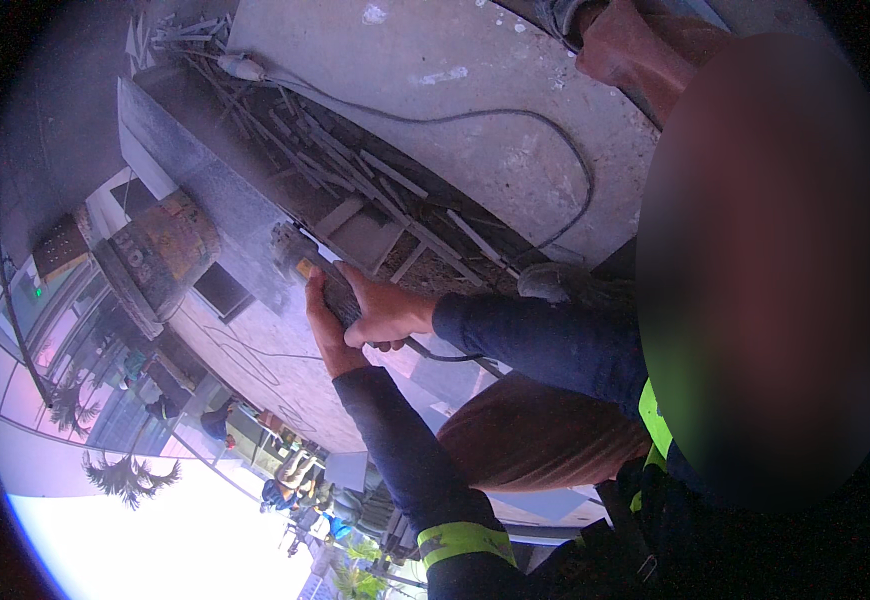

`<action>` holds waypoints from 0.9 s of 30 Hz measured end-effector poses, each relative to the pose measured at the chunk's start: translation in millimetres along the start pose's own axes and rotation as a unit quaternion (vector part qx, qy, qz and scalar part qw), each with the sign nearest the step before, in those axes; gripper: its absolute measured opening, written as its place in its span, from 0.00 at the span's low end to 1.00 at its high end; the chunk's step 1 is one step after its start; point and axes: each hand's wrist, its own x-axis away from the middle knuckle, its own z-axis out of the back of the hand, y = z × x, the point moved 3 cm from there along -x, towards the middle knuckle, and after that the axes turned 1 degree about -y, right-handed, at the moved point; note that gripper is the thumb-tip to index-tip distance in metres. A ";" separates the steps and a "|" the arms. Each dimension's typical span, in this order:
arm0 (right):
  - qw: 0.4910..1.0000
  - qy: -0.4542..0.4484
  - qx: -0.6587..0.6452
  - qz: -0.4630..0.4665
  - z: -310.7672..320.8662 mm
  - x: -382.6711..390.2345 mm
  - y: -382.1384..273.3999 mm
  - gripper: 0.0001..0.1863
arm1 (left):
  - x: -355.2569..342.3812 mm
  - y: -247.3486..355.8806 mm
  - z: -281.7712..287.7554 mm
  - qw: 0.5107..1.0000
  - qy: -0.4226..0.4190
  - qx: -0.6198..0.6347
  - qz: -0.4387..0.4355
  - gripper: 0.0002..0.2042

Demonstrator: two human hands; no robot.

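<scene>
My left hand point(323, 332) and my right hand point(387, 310) are both closed around the dark body of an angle grinder point(300, 262). Its round head rests against the edge of a long grey stone slab point(217, 185), and dust blurs the spot where they meet. The right hand sits on top of the body, the left one under and beside it. Both sleeves are dark blue, and the left has a yellow reflective band. The grinder's black cable point(565, 150) loops across the concrete to a white plug point(241, 68).
A heap of thin stone offcuts point(365, 175) lies behind the slab on the concrete floor point(455, 90). My knee in brown trousers point(535, 440) is below the hands. Beyond the slab's edge, lower left, are rooftops, palm trees point(125, 478) and people far below.
</scene>
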 end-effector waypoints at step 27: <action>1.000 0.009 0.018 0.003 -1.5 -3.4 15.5 0.62 | -6.8 -21.3 9.8 0.999 0.009 0.048 0.000 0.22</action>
